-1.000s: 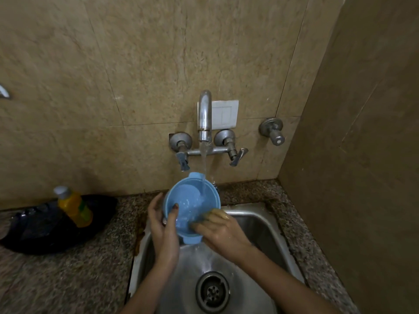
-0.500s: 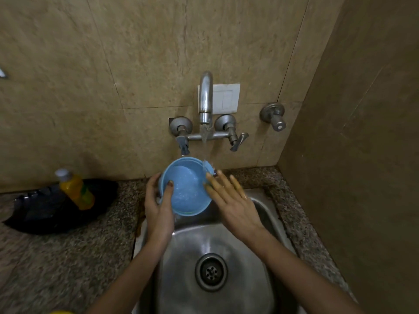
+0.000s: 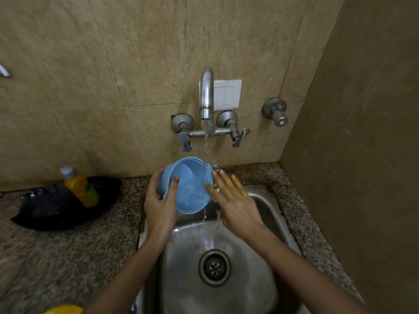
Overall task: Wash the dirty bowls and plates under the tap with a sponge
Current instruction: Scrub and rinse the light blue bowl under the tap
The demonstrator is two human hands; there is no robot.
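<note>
Lifted out of the bowl (image 3: 188,186) since a second ago, the right hand (image 3: 235,205) lies with fingers straight and spread against the bowl's right rim, holding nothing that can be seen. The left hand (image 3: 159,207) grips the bowl by its left side, thumb hooked over the rim and inside, fingers curled round the outer wall. The bowl, blue plastic, is held above the far edge of the sink (image 3: 260,291), tilted so its mouth faces the camera. Water (image 3: 206,141) runs from the tap (image 3: 206,94) on the wall behind the sink, strikes the bowl's right rim beside the right fingertips and spills off the lower rim into the sink, above the drain (image 3: 214,267). Left of the sink, on the speckled worktop (image 3: 68,257), a yellow bottle (image 3: 80,188) stands on crumpled black plastic (image 3: 52,209). A white switch plate (image 3: 227,95) sits on the wall behind the sink, just behind the tap's spout.
</note>
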